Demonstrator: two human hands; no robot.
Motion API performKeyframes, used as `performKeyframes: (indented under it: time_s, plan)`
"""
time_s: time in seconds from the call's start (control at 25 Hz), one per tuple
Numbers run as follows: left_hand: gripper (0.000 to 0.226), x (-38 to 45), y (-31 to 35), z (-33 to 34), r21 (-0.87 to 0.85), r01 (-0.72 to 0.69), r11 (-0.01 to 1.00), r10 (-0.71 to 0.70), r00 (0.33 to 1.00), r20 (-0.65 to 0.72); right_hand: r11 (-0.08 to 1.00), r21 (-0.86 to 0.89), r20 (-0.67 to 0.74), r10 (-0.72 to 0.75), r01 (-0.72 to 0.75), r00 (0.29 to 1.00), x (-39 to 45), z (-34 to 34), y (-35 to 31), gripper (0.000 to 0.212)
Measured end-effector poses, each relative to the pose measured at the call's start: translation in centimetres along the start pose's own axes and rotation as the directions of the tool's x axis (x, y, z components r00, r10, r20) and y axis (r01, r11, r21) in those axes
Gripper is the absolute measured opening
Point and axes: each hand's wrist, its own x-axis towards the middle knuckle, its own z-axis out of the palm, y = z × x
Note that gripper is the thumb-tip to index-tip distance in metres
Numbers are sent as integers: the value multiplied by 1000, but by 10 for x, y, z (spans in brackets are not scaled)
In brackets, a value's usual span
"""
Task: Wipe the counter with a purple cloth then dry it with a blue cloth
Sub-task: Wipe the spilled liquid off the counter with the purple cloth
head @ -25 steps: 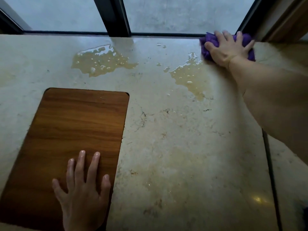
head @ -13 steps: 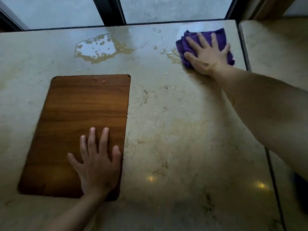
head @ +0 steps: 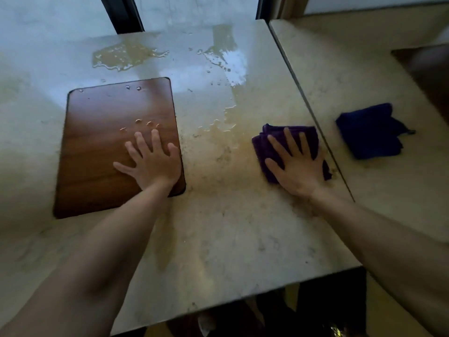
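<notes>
So the right hand [head: 297, 166] is lying flat on the purple cloth [head: 289, 148], fingers straight and spread, pressing it down on the marble counter [head: 218, 227] in the right-center of the frame, right beside the dark seam where this slab meets the next one. It's not gripping the cloth at all, just palm and fingers sitting on top, and the cloth is bunched into a rough folded pad that's sticking out past the fingertips and on both sides of the hand. The left hand [head: 151, 161] is doing the same flat thing, fingers spread and relaxed, resting on the lower right part of a wooden cutting board [head: 107, 147] that's sitting left of center on the counter and holding nothing. A few water droplets [head: 145, 122] are sitting on the board just above those fingertips, plus a couple more near its top edge. A streak of water [head: 226, 117] is running from the upper middle of the frame down toward the purple cloth, and a separate puddle [head: 124, 57] is sitting above the board in the upper left, near the window frame [head: 121, 13]. The blue cloth [head: 371, 132] is lying folded on the neighbouring slab at the right side of the frame, across the seam from the purple one and apart from both hands, with nothing touching it.
</notes>
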Motion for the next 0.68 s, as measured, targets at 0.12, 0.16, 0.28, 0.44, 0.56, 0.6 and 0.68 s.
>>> performKeyframes:
  time_s: [0.12,0.16,0.28,0.44,0.56,0.6,0.68]
  plan:
    - [63,-2,0,0,-10,4,1000,-3,1000,10,988,25,33,152,-153,988,-93,17,11,66]
    - [63,-1,0,0,-11,4,1000,-4,1000,7,980,45,19,194,-195,981,-120,22,12,67]
    - [63,-3,1,0,-16,-6,1000,6,1000,1,952,92,-32,296,-292,955,-189,40,-10,68]
    - [62,-3,1,1,-5,-15,1000,15,1000,-20,894,178,-57,427,-412,902,-201,53,-63,66]
    - [61,-3,2,2,3,-14,1000,14,1000,-27,899,145,-58,426,-414,903,-173,52,-86,69]
    - [61,-3,2,2,-2,-16,1000,16,1000,-27,903,135,-58,418,-408,906,-160,50,-91,70]
    - [61,-2,1,2,-5,-19,1000,19,1000,-23,907,118,-40,410,-403,911,-124,44,-100,71]
